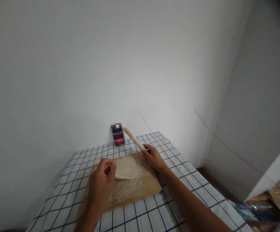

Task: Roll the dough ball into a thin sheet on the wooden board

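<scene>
Dough sheet [125, 168]: one, pale, thin, rounded; on the middle to rear part of the wooden board, its left edge at the fingers, its near edge curling slightly.
Left hand [108, 174]: bare; thumb and fingertips pinched together on the left edge of the dough sheet; forearm reaching in over the left part of the board.
Right hand [153, 158]: bare; fingers wrapped round the near end of the rolling pin, above the board's rear right side; well apart from the left hand.
Rolling pin [134, 138]: one, slim, light-coloured; slanted, far end toward the back left and seen against the wall; clear of the dough.
Wooden board [151, 183]: rectangular, light brown, dusted with white powder [127, 191] in front of and to the right of the dough.
Tablecloth [193, 180]: white with dark grid lines, under the board.
Pixelated item [118, 134]: dark with a red band; upright at the table's rear edge, contents unreadable.
Wall [106, 64]: plain, pale, behind the table.
Assorted objects [263, 206]: lower right, beyond the table, blurred.
</scene>
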`<state>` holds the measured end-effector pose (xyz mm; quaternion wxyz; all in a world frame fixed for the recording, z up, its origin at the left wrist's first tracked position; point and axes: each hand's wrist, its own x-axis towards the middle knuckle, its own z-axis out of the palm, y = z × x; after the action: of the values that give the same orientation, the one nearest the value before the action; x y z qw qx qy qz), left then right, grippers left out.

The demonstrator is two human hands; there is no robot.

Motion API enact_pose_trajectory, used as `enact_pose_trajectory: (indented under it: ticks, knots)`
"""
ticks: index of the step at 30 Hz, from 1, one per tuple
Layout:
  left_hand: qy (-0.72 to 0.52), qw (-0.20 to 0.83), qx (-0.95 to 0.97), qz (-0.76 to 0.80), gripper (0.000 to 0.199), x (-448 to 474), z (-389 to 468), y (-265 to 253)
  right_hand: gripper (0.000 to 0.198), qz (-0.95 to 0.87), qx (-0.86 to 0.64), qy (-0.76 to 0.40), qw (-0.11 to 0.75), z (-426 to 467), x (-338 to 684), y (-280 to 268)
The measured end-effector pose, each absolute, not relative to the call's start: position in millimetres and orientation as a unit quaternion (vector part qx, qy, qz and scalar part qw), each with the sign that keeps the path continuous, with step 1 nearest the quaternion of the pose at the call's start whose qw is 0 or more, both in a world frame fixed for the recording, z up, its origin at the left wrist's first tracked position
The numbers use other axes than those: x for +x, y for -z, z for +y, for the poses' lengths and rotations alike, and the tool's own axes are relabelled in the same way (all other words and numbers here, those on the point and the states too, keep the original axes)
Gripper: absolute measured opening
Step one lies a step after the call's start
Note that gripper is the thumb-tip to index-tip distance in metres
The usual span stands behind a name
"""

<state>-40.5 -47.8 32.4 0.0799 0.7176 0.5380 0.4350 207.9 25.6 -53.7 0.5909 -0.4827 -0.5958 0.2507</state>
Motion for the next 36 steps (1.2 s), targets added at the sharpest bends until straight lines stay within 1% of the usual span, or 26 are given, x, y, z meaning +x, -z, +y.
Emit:
enact_pose_trajectory:
  ticks: [2,7,12,14,18,20,21,25,28,30,33,34,35,36]
  knots:
    - [-0.438,0.102,0.732,0.512,0.029,-46,-41,-45,0.045,-0.595,-0.484,-0.25,0.591,26,208,54]
    - [-0.413,0.214,0.773,0.43,0.031,-49,-32,-88,0.045,-0.587,-0.488,-0.25,0.595,28,207,55]
    - [-0.439,0.239,0.787,0.361,0.038,-25,-28,-132,0.043,-0.585,-0.487,-0.252,0.598,29,206,57]
    - [-0.453,0.273,0.783,0.328,0.04,-11,-25,-144,0.044,-0.586,-0.483,-0.251,0.6,30,207,57]
    - [-0.447,0.396,0.746,0.294,0.043,2,-13,-148,0.046,-0.587,-0.477,-0.252,0.604,31,207,58]
    - [-0.434,0.447,0.715,0.317,0.046,-6,0,-134,0.046,-0.586,-0.474,-0.254,0.606,31,207,59]
    - [-0.428,0.454,0.704,0.338,0.047,-14,8,-123,0.045,-0.586,-0.473,-0.254,0.607,32,207,59]
    - [-0.348,0.405,0.715,0.452,0.052,-58,45,-69,0.048,-0.581,-0.476,-0.255,0.608,32,207,60]
    - [-0.346,0.344,0.704,0.515,0.055,-82,59,-36,0.049,-0.581,-0.481,-0.256,0.604,31,207,58]
    - [-0.343,0.291,0.708,0.544,0.048,-87,55,-20,0.049,-0.584,-0.484,-0.256,0.6,30,207,57]
    - [-0.315,0.238,0.733,0.554,0.024,-81,36,-6,0.051,-0.585,-0.491,-0.257,0.592,27,207,55]
    - [-0.304,0.224,0.744,0.551,0.019,-77,29,-3,0.051,-0.585,-0.494,-0.257,0.59,26,207,54]
    - [-0.288,0.206,0.758,0.548,0.019,-73,23,-1,0.051,-0.584,-0.496,-0.258,0.588,26,207,54]
    - [-0.265,0.183,0.773,0.546,0.023,-69,18,-1,0.051,-0.585,-0.498,-0.258,0.586,25,208,54]
